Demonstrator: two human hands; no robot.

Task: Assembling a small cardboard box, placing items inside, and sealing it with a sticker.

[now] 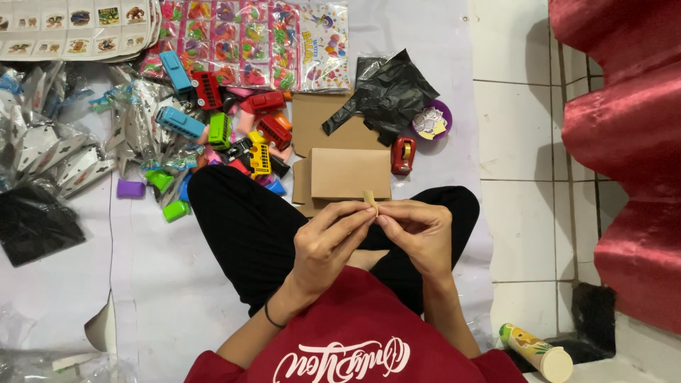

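Risk, judged: flat brown cardboard pieces [349, 172] rest just beyond crossed legs, far of hands; could slide off knee if legs shift. Small tan tape strip [369, 199] could fold, stick to itself or to fingertips if pinch slackens.

Left hand [328, 240]: fingers curled closed, pinching strip's left side. Right hand [418, 232]: likewise closed, pinching right side. Strip sits between both hands' fingertips, upper end poking out far side, over cardboard's near edge. Red tape dispenser [403, 155] lies far-right, apart.
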